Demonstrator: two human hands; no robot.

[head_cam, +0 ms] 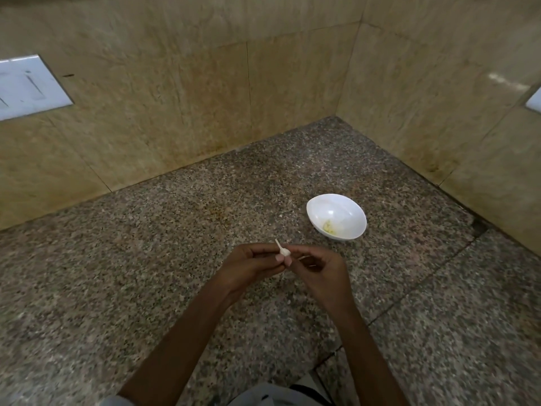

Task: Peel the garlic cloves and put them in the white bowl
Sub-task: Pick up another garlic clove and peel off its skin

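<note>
A light garment [263, 395] is seen at the bottom edge, and two bare forearms [187, 332] are stretched out from it over the speckled granite counter [131, 259]. A small white garlic clove [284, 252] is held above the counter between both hands. It is pinched by the curled fingers [260, 254] of the left hand [251, 265] and by the curled fingertips of the right hand [319, 268]. A thin strip of skin [277, 243] is raised from the clove. The white bowl [336, 206] is set on the counter beyond the hands and to their right, apart from them. A few pale bits [328, 227] are seen inside it. The counter is bordered by beige wall tiles [205, 98].
</note>
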